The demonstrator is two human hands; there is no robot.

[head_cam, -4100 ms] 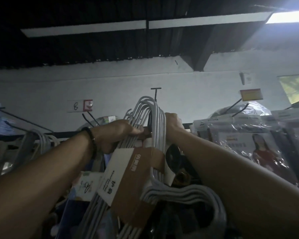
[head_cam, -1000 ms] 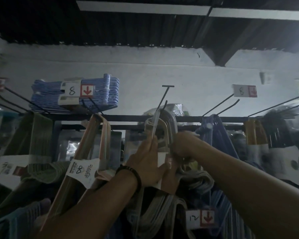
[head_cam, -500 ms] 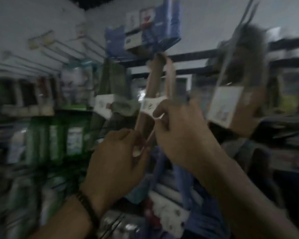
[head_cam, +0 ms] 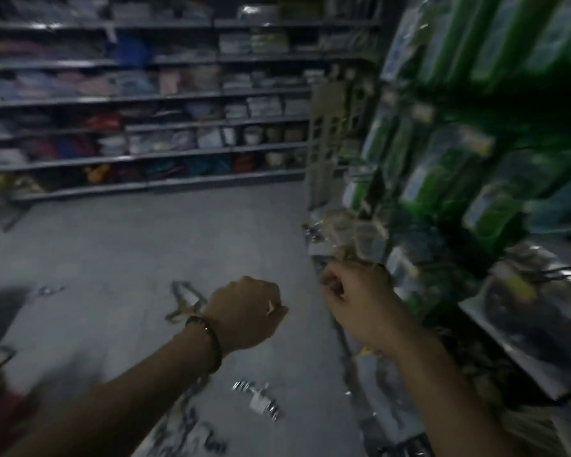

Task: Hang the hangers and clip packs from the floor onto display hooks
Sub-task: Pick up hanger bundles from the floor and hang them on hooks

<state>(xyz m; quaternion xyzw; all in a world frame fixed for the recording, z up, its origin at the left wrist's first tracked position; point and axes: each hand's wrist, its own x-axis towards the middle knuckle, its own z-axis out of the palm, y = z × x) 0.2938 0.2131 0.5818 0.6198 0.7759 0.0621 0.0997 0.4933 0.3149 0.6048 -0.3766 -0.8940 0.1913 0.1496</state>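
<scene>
I am looking down a dim shop aisle, and the whole view is smeared with blur. The grey floor (head_cam: pixel 112 245) runs ahead to long shelves (head_cam: pixel 165 97) stacked with folded goods and tubs. On my right is a display (head_cam: pixel 330 133) hung with green packs (head_cam: pixel 442 173), with shiny clear bags just below them.

A bundle of hangers (head_cam: pixel 182 300) lies on the floor just beyond my left wrist. A clip pack (head_cam: pixel 259 401) lies nearer me, between my forearms, and more packs (head_cam: pixel 195 437) lie at the bottom edge.

My left hand (head_cam: pixel 244 313), with a dark bracelet (head_cam: pixel 208 338) at the wrist, is curled with its back to me. My right hand (head_cam: pixel 356 301) is curled beside the display. I cannot tell whether either grasps anything.
</scene>
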